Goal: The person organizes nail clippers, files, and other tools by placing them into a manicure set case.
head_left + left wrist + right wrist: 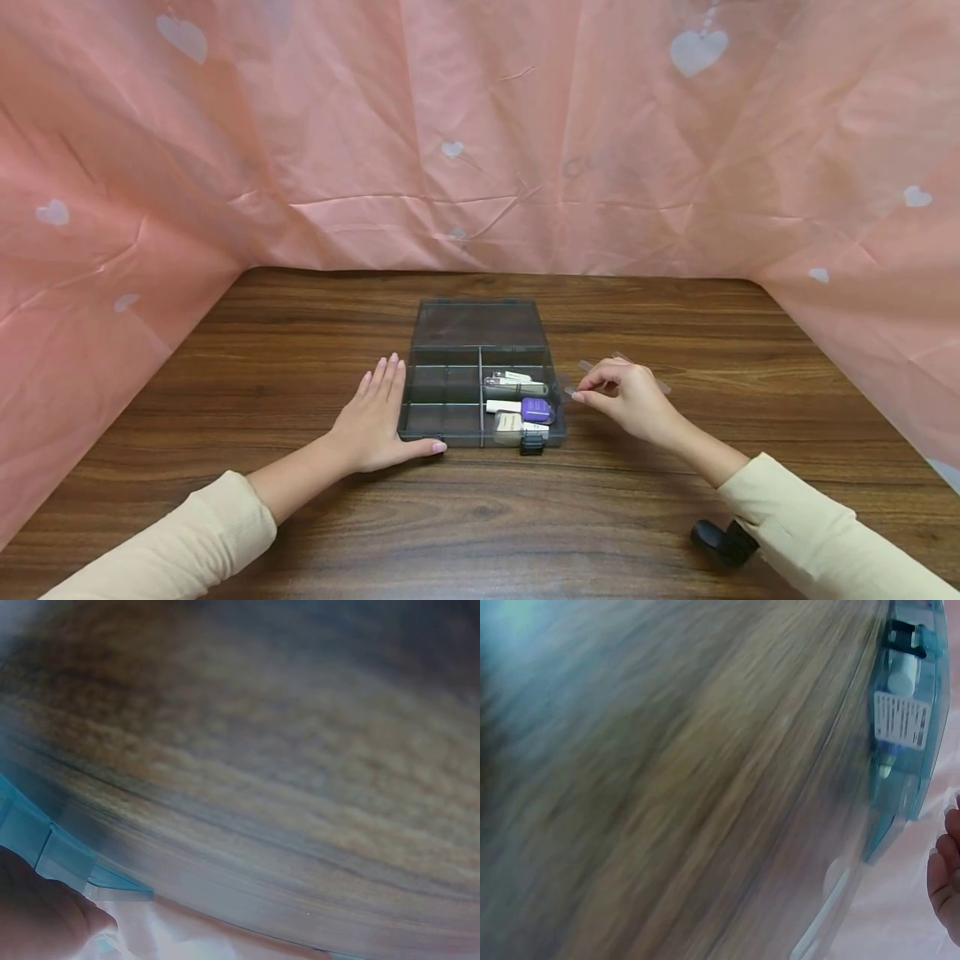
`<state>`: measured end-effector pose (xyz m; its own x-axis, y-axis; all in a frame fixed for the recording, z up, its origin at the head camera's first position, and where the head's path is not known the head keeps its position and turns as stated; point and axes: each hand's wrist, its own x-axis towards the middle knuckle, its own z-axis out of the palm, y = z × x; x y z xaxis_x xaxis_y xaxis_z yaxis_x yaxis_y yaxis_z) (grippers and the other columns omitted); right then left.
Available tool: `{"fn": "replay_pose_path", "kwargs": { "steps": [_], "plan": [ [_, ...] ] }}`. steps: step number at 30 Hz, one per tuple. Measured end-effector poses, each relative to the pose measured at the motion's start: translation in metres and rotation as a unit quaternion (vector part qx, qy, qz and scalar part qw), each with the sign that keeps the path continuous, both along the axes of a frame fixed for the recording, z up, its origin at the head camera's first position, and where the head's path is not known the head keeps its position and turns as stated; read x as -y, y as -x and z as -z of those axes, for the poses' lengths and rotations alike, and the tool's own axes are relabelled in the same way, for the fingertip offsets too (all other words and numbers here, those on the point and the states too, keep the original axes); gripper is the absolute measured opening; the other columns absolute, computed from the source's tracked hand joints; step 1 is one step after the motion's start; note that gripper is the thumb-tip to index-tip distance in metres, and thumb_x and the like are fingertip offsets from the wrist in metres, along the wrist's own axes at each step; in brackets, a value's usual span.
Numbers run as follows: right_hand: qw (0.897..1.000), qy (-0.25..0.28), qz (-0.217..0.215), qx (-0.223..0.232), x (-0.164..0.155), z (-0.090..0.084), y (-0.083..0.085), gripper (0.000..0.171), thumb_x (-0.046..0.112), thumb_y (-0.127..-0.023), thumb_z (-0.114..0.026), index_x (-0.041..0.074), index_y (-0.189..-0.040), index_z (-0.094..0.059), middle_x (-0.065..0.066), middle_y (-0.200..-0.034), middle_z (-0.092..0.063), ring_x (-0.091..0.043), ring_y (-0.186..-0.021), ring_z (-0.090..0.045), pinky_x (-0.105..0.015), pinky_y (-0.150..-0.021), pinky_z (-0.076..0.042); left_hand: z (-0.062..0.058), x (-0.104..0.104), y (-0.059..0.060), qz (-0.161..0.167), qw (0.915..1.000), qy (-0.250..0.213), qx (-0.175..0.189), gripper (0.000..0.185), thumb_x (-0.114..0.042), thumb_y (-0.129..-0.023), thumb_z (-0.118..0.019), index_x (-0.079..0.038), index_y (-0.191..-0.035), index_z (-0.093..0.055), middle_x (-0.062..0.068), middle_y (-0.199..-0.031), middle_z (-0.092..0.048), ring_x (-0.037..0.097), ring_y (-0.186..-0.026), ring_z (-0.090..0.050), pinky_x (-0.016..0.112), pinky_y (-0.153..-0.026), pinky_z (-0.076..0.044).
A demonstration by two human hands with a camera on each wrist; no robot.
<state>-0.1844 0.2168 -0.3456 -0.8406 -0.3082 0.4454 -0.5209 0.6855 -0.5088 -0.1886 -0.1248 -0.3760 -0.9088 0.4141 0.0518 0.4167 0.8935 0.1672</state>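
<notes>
1. Head view, nearest first: a small black object [723, 540] lies on the wooden surface [225, 392] by the right sleeve, well clear of the work.
2. Left hand [372, 421] lies flat, fingers straight, against the left wall of the open compartment box [442, 400], thumb along its front edge. It steadies the box and holds nothing.
3. Right hand [628, 398] hovers just right of the box, fingertips pinching a clear plastic strip [587, 367], seemingly a divider; a second clear strip [660, 385] lies behind the hand.
4. My read: fitting dividers is the step in hand. Next the strip must go upright and line up with a slot.
5. Right-hand compartments hold nail clippers [516, 386], a purple item [537, 409] and a small labelled pack [510, 423]; these crowd that side.
6. Farthest, the lid [477, 323] lies open flat, the pink heart-print curtain [480, 133] behind.
</notes>
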Motion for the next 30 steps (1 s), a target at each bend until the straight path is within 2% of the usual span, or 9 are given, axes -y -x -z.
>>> {"fn": "replay_pose_path", "kwargs": {
  "steps": [5,12,16,19,30],
  "plan": [
    [1.000,0.004,-0.016,0.009,0.013,-0.002,0.003,0.008,0.005,-0.073,-0.076,0.010,-0.071,-0.070,0.001,-0.073,-0.065,-0.006,-0.068,-0.053,-0.023,-0.059,-0.046,-0.001,0.000,-0.001,0.000,1.0000,0.000,-0.004,0.119,-0.077,-0.071,-0.050,0.008,-0.145,-0.013,0.025,-0.153,-0.009,0.037,-0.143,-0.007,0.049,-0.116,-0.014],
    [0.999,0.010,-0.032,0.027,0.036,-0.006,0.006,0.007,0.008,-0.073,-0.076,0.008,-0.071,-0.070,0.000,-0.073,-0.066,-0.007,-0.067,-0.050,-0.024,-0.058,-0.045,-0.002,-0.001,-0.002,0.003,1.0000,0.002,-0.005,0.119,-0.077,-0.072,-0.050,0.008,-0.145,-0.013,0.026,-0.153,-0.009,0.037,-0.143,-0.007,0.049,-0.116,-0.014],
    [0.998,0.014,-0.046,0.040,0.048,-0.009,0.006,0.006,0.008,-0.074,-0.076,0.007,-0.072,-0.070,-0.001,-0.075,-0.066,-0.017,-0.068,-0.053,-0.027,-0.058,-0.045,-0.001,-0.001,-0.002,0.002,1.0000,0.002,-0.003,0.119,-0.077,-0.072,-0.050,0.008,-0.145,-0.013,0.025,-0.153,-0.008,0.036,-0.144,-0.006,0.049,-0.116,-0.013],
    [0.997,0.018,-0.058,0.050,0.057,-0.010,0.007,0.005,0.009,-0.075,-0.075,0.007,-0.073,-0.071,-0.001,-0.076,-0.067,-0.023,-0.070,-0.053,-0.025,-0.058,-0.043,-0.001,-0.001,-0.002,0.002,1.0000,0.000,-0.004,0.119,-0.077,-0.072,-0.050,0.008,-0.145,-0.013,0.025,-0.154,-0.008,0.036,-0.144,-0.007,0.049,-0.116,-0.014],
    [0.995,0.021,-0.091,0.041,0.085,-0.011,0.011,0.006,0.011,-0.076,-0.075,0.007,-0.073,-0.071,-0.001,-0.077,-0.068,-0.016,-0.069,-0.051,-0.019,-0.059,-0.040,-0.001,-0.001,-0.002,0.001,1.0000,-0.002,-0.004,0.119,-0.077,-0.072,-0.050,0.008,-0.145,-0.013,0.025,-0.154,-0.009,0.036,-0.144,-0.007,0.049,-0.116,-0.014]
  ]
}}
